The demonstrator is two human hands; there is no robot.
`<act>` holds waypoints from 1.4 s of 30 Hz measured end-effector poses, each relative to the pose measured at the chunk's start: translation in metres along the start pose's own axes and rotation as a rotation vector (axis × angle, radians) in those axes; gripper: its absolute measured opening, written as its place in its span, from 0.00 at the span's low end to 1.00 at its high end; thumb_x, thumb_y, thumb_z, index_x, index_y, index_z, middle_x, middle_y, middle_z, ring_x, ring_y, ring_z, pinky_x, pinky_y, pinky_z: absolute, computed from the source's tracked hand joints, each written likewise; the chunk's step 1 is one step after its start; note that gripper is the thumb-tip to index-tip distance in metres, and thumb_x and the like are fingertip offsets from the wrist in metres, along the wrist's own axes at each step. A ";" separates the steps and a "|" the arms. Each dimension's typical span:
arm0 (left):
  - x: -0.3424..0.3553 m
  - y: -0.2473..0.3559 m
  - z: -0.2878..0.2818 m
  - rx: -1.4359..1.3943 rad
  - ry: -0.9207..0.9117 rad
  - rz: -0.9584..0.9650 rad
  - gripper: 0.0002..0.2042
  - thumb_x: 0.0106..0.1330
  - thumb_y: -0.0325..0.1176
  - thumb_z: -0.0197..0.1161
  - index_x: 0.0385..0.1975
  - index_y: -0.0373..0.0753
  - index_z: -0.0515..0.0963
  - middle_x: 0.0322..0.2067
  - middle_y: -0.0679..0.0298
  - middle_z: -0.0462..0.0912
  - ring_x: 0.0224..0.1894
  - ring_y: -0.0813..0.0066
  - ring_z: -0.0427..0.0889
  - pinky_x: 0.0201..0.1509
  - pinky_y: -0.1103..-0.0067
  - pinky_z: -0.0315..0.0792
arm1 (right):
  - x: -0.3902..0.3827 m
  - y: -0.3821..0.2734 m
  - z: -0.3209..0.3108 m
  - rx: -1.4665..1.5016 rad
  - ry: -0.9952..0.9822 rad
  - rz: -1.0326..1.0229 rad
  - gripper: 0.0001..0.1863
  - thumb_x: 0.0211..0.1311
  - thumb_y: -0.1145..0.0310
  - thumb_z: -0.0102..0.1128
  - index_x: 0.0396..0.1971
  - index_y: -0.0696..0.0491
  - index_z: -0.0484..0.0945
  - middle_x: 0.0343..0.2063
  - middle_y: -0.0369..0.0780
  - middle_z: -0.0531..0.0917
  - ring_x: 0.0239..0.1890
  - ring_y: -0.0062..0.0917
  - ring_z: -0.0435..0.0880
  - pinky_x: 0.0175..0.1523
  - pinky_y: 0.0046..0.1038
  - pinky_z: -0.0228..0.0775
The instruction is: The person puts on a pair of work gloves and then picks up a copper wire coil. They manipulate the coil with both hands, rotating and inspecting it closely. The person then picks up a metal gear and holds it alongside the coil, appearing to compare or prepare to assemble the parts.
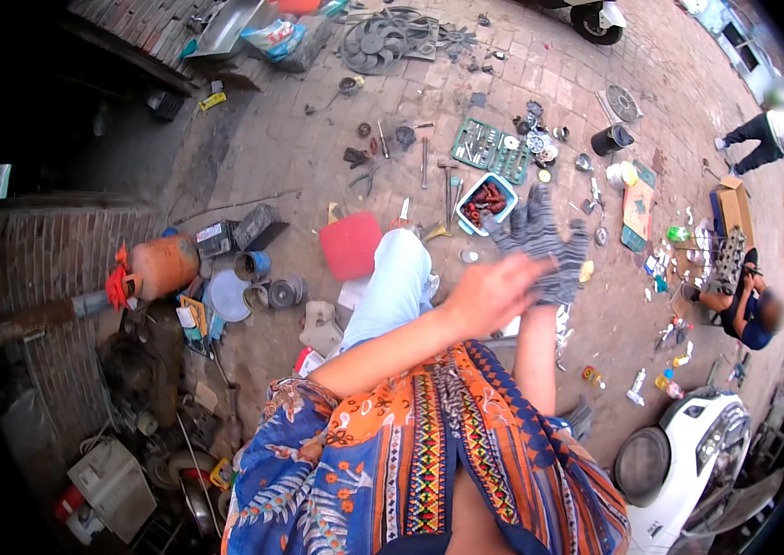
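A grey striped knit glove (547, 254) covers my right hand (540, 231), which is raised in front of me with its fingers spread. My bare left hand (493, 294) crosses over from the left and closes on the glove near the wrist; its fingertips are slightly blurred. Another grey glove (580, 418) lies beside my right side, partly hidden by my shirt. Just beyond my hands, a light blue basin (464, 222) holds reddish-brown metal parts (486, 199). A small round container (469, 255) stands near the basin.
Beyond the basin lie an open green socket set (470, 139) and a hammer (448, 176). A red stool top (350, 246) and an orange gas cylinder (162, 264) are left. At right are a seated person (745, 310), a standing person (780, 134) and a white scooter (688, 472).
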State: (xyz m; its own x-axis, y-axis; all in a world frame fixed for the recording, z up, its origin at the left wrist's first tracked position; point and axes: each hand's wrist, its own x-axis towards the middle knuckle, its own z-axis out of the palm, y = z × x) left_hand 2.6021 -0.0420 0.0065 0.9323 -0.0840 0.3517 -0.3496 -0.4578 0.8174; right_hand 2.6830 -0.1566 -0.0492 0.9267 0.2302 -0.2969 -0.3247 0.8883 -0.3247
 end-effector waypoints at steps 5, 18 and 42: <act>0.089 -0.058 -0.024 -0.103 0.363 -0.187 0.23 0.54 0.41 0.66 0.47 0.36 0.73 0.32 0.56 0.78 0.26 0.71 0.77 0.30 0.80 0.70 | 0.039 -0.023 0.032 0.009 -0.038 -0.109 0.26 0.65 0.57 0.38 0.58 0.56 0.63 0.59 0.43 0.66 0.60 0.32 0.63 0.66 0.34 0.47; 0.248 -0.151 -0.092 -1.121 0.004 -0.683 0.19 0.66 0.44 0.54 0.34 0.31 0.79 0.26 0.67 0.80 0.30 0.84 0.76 0.37 0.85 0.69 | 0.179 0.006 0.091 -0.010 0.034 -0.245 0.25 0.65 0.58 0.38 0.57 0.56 0.63 0.58 0.43 0.66 0.59 0.31 0.63 0.65 0.33 0.48; 0.246 -0.127 -0.081 -1.358 -0.050 -0.710 0.20 0.62 0.37 0.60 0.51 0.32 0.69 0.45 0.62 0.77 0.46 0.75 0.76 0.51 0.77 0.71 | 0.196 0.000 0.113 -0.136 0.102 -0.207 0.23 0.66 0.60 0.37 0.56 0.57 0.64 0.58 0.42 0.66 0.58 0.30 0.63 0.64 0.31 0.50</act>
State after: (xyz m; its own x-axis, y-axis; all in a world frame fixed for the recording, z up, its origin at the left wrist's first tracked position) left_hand 2.8681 0.0672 0.0260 0.9305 -0.2457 -0.2715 0.3633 0.7118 0.6011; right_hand 2.8858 -0.0666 -0.0060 0.9544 0.0021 -0.2985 -0.1593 0.8494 -0.5031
